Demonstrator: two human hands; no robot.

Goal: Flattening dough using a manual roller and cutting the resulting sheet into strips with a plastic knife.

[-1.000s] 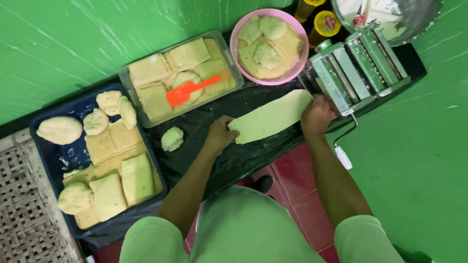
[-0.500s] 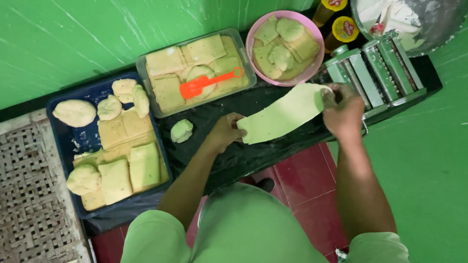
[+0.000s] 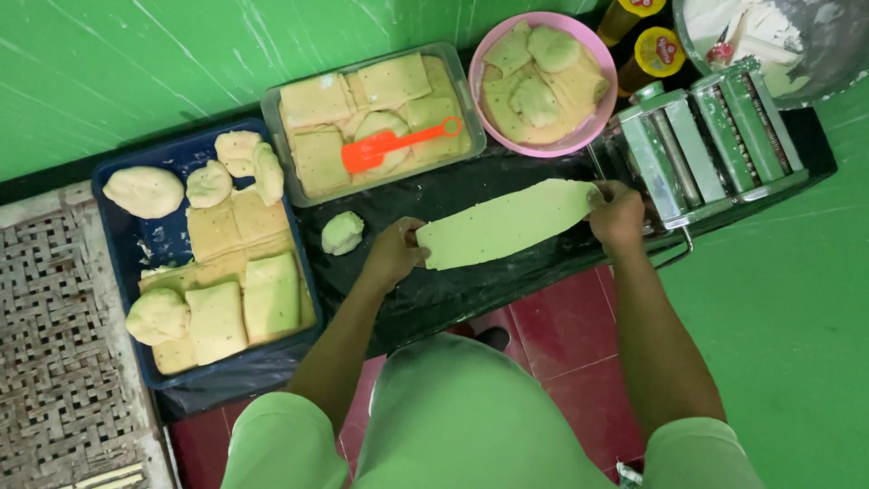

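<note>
The dough sheet (image 3: 507,222) lies stretched over the black counter (image 3: 471,290), just beside the pasta roller (image 3: 706,145). Your left hand (image 3: 394,254) pinches one end and your right hand (image 3: 615,213) grips the other. Uneven pull may tear the thin sheet; slack may fold it.

Two yellow bottles (image 3: 644,36) at the top edge, right of centre, side by side between a pink bowl (image 3: 480,68) and a metal bowl (image 3: 833,63), just behind a steel pasta roller (image 3: 715,136). Seen from above, so mostly round tops and shoulders visible. Left bottle (image 3: 625,13) cut off by the frame, with a red label patch near its top. Right bottle (image 3: 658,52) showing a round yellow face with a small red oval label. No other packages, signs or screens visible.
</note>
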